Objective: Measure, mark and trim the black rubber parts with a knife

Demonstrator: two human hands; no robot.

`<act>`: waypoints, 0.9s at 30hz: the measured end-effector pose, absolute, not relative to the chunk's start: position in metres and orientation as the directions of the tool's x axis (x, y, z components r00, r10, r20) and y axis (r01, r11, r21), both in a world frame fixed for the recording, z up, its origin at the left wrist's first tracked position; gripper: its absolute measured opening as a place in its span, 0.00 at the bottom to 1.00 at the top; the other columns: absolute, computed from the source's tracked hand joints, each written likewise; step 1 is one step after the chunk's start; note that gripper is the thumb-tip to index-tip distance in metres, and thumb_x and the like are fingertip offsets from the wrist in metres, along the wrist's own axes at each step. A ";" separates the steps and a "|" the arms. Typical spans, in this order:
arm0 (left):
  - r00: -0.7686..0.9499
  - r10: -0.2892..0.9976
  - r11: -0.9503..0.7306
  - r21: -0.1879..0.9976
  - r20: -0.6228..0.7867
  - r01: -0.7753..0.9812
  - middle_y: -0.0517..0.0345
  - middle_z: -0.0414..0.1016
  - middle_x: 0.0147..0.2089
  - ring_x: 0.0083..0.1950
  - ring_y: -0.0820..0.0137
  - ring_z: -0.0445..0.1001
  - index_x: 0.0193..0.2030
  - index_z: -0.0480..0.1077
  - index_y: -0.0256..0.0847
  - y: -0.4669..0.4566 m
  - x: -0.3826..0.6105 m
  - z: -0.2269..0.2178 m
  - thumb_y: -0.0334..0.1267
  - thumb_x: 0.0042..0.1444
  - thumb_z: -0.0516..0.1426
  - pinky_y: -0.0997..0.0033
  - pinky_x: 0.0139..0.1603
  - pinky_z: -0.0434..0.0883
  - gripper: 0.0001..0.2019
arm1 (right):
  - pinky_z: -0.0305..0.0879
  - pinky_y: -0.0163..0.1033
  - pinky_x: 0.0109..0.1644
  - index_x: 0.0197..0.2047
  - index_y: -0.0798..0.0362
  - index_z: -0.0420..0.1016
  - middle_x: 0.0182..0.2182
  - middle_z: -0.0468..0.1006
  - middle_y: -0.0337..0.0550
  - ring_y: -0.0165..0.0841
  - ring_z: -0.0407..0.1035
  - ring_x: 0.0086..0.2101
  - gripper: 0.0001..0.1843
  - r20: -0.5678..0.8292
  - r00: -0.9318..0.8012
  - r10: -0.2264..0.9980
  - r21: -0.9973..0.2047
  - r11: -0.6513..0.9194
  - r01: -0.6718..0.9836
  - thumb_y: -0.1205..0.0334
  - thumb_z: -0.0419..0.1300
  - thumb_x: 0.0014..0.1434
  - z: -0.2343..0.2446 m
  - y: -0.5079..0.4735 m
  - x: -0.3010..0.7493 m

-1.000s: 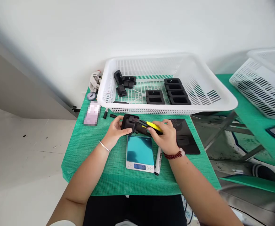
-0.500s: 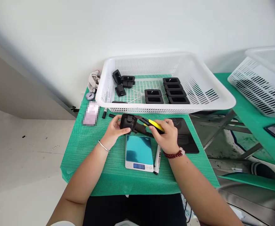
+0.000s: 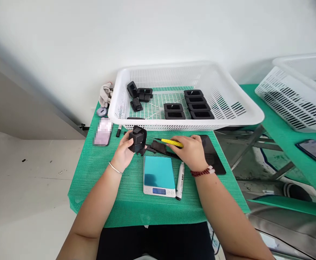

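Nearly crosswise, yellow tool (image 3: 172, 143), tip leftward

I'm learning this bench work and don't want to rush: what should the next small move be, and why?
Probably lay the yellow tool down on the green cloth. Its tip shows apart from the black part, which the left hand holds up alone, so freeing the right hand might make that part easier to turn and check.
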State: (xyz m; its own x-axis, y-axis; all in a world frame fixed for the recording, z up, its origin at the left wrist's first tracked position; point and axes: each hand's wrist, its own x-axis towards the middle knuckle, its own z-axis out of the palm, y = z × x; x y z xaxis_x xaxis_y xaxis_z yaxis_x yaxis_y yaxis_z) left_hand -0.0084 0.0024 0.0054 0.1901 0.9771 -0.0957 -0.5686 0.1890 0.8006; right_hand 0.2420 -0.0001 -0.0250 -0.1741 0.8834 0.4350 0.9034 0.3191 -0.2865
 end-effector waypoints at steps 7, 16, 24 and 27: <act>0.289 0.951 0.258 0.787 -0.106 -0.560 0.57 0.72 0.33 0.29 0.71 0.71 0.40 0.71 0.40 0.000 -0.004 0.000 0.49 0.44 0.65 0.70 0.27 0.68 0.19 | 0.57 0.49 0.45 0.43 0.53 0.73 0.36 0.78 0.47 0.43 0.70 0.38 0.15 0.407 -0.069 0.911 -0.294 0.202 0.934 0.53 0.60 0.57 -0.030 0.003 0.240; 0.362 0.927 0.306 0.760 -0.100 -0.573 0.57 0.71 0.33 0.29 0.73 0.68 0.39 0.71 0.41 0.000 -0.003 0.003 0.49 0.38 0.68 0.72 0.26 0.64 0.23 | 0.60 0.47 0.45 0.33 0.50 0.71 0.36 0.74 0.44 0.38 0.66 0.39 0.10 0.257 -0.431 0.865 -0.409 0.502 0.762 0.53 0.60 0.58 -0.018 -0.002 0.240; 0.343 0.917 0.393 0.619 -0.206 -0.680 0.56 0.67 0.29 0.23 0.80 0.60 0.35 0.71 0.36 0.004 -0.004 0.016 0.58 0.50 0.57 0.78 0.17 0.55 0.23 | 0.56 0.50 0.49 0.37 0.47 0.74 0.41 0.74 0.42 0.40 0.63 0.42 0.07 0.250 -0.476 0.843 -0.244 0.531 0.812 0.55 0.63 0.56 -0.018 -0.003 0.249; 0.285 0.933 0.358 0.639 -0.219 -0.681 0.55 0.69 0.28 0.23 0.78 0.63 0.35 0.72 0.35 0.006 -0.007 0.014 0.59 0.53 0.54 0.76 0.18 0.56 0.24 | 0.57 0.52 0.50 0.35 0.48 0.76 0.40 0.74 0.44 0.40 0.63 0.42 0.06 0.297 -0.462 0.836 -0.229 0.531 0.816 0.56 0.61 0.57 -0.020 -0.003 0.248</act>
